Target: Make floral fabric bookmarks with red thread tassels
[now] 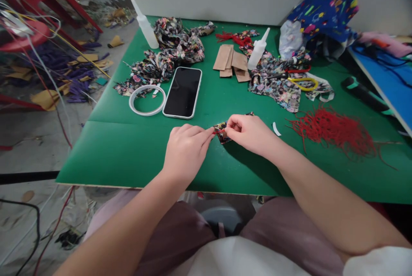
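A small piece of dark floral fabric (223,137) lies on the green tabletop (135,147), with a short red cord (220,131) running across it between my hands. My left hand (188,149) has its fingers pressed together, the fingertips at the fabric's left edge and the cord's end. Over the right part of the fabric, my right hand (246,133) is closed in a pinch, with the cord reaching its fingertips. The fabric's far corner shows just behind that hand. What lies under the fingertips is hidden.
A phone (183,92), a tape roll (147,100), and two white bottles (147,31) stand or lie behind my hands. Brown paper pieces (225,58), floral fabric heaps (178,40) and yellow-handled scissors (302,83) lie farther back. Red cords (334,132) are piled at right.
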### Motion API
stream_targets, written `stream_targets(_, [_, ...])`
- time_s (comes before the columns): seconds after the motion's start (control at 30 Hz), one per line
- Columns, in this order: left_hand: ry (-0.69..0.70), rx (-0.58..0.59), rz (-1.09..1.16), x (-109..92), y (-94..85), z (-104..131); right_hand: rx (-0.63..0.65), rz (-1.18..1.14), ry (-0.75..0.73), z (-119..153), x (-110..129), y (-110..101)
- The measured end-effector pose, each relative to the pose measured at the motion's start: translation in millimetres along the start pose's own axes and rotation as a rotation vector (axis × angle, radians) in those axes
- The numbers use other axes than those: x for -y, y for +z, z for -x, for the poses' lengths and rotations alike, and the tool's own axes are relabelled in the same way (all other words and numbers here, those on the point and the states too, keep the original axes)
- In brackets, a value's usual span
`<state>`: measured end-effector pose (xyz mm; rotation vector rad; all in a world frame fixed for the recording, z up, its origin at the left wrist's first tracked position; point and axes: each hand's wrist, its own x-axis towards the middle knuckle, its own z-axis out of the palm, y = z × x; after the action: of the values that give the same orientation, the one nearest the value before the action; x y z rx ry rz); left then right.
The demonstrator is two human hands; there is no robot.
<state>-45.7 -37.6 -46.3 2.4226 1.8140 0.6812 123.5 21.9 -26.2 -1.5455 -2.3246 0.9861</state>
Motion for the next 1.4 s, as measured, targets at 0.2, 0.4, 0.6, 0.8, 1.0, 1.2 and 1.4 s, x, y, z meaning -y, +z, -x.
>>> stream_targets(0.2, [0.035,-0.014,-0.077,-1.6,-1.0,0.6,-0.005,0.091,-0.029,-1.3,3.1,0.2])
stream_targets(0.4, [0.075,-0.009,-0.173,-5.0,-3.0,-0.1,-0.005,0.161,-0.023,-1.3,5.5,1.6])
stream_targets(0.6, [0.118,0.015,-0.217,-5.4,-2.6,0.9,-0.008,0.207,-0.032,-2.5,3.7,4.2])
stream_targets(0.8, [0.129,0.110,-0.232,-7.4,-6.0,0.3,-0.015,0.280,-0.041,-3.2,4.6,5.9])
stream_targets(1.0, [0.131,0.119,-0.215,-7.4,-6.8,-1.3,-0.024,0.289,-0.034,-3.4,3.7,8.0])
stream_targets(1.2, [0.124,0.154,-0.241,-7.7,-7.8,-2.2,-0.043,0.313,-0.056,-2.9,3.6,8.9])
stream_targets(1.4, [0.123,0.195,-0.298,-6.9,-13.5,0.7,-0.029,0.319,-0.069,-2.7,5.2,6.6])
